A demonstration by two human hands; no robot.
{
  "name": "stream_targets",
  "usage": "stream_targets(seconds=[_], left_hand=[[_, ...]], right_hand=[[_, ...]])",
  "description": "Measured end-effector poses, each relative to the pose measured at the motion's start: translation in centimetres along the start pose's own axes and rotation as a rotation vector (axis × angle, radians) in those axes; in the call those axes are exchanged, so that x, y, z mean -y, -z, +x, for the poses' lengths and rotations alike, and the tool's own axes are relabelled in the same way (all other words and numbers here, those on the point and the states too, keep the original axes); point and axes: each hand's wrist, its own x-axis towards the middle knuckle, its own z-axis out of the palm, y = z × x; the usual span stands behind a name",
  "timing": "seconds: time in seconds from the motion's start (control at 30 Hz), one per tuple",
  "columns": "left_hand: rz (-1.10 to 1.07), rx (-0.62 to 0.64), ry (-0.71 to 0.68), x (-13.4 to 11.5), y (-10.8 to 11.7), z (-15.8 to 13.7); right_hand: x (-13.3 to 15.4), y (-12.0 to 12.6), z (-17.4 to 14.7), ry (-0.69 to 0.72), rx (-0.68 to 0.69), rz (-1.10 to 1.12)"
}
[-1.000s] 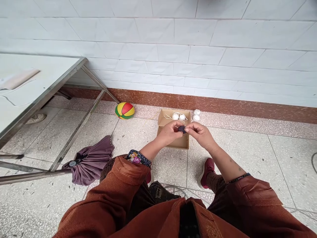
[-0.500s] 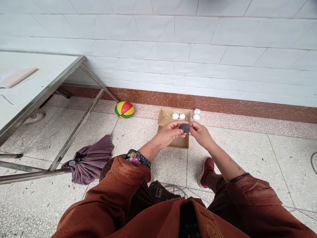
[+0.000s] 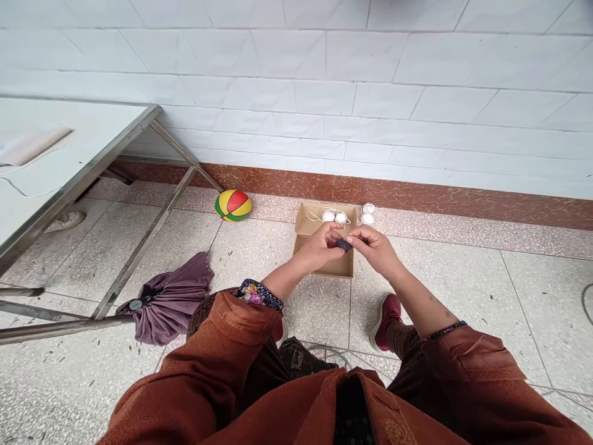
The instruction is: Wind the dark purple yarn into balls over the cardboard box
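Observation:
A small dark purple ball of yarn [image 3: 343, 245] is held above an open cardboard box, between the thumb and fingers of my left hand [image 3: 319, 246]. The thumb and fingertips of my right hand [image 3: 373, 248] are pinched together on the ball's right edge; whether a loose strand lies between them is too small to make out. Below, the cardboard box [image 3: 303, 213] stands on the floor, partly hidden by my hands. Two white yarn balls [image 3: 328, 216] with a loose cream strand sit in its far part. Two more white balls [image 3: 367, 219] lie just right of the box.
A colourful ball [image 3: 233, 205] rests near the wall. To the left stands a metal-framed table [image 3: 83, 117], a folded purple umbrella [image 3: 171, 300] by its lower bar. Behind the table leg a shoe [image 3: 65, 221] shows. A black bag-like thing [image 3: 301, 360] lies between my feet.
The ball of yarn has turned and sunk slightly in my left hand, and less of it shows. My right fingertips have shifted left, over its edge.

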Motion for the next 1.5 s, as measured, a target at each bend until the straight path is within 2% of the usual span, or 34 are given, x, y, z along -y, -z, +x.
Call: stream_targets(seconds=[0.1,0.2,0.4,0.53,0.73,0.83,0.93,1.03,1.17,1.3,1.5], left_hand=[[-0.083,0.144,-0.018,-0.2,-0.2,-0.3],[-0.222,0.202,-0.005,-0.3,-0.5,-0.6],[-0.478,0.127,0.121,0.0,-0.7,-0.6],[-0.547,0.054,0.141,-0.1,-0.6,-0.5],[-0.505,-0.066,0.132,0.2,-0.3,0.1],[-0.384,-0.155,0.107,0.7,-0.3,0.5],[-0.200,-0.189,0.038,1.1,-0.6,0.6],[-0.071,-0.120,-0.004,1.2,-1.1,0.4],[-0.092,0.027,0.021,1.0,-1.4,-0.2],[-0.138,0.108,0.078,0.8,-1.5,-0.6],[-0.311,0.125,0.134,1.3,-1.7,-0.5]], right_hand=[[-0.8,0.1,0.3,-0.055,-0.041,0.031],[-1.6,0.2,0.4,-0.142,-0.015,0.082],[-2.0,-0.2,0.1,-0.137,-0.035,-0.015],[-1.6,-0.4,-0.1,-0.116,-0.018,-0.106],[-1.5,-0.4,-0.3,-0.087,0.067,-0.170],[-1.1,-0.4,-0.6,-0.054,0.150,-0.148],[-0.5,-0.2,-0.6,0.001,0.141,-0.083],[-0.4,0.0,-0.3,0.037,0.035,-0.052],[-0.9,0.3,0.1,0.023,-0.063,-0.079],[-1.1,0.3,0.0,0.035,-0.060,-0.089],[-1.0,0.4,-0.2,0.026,-0.041,-0.079]])
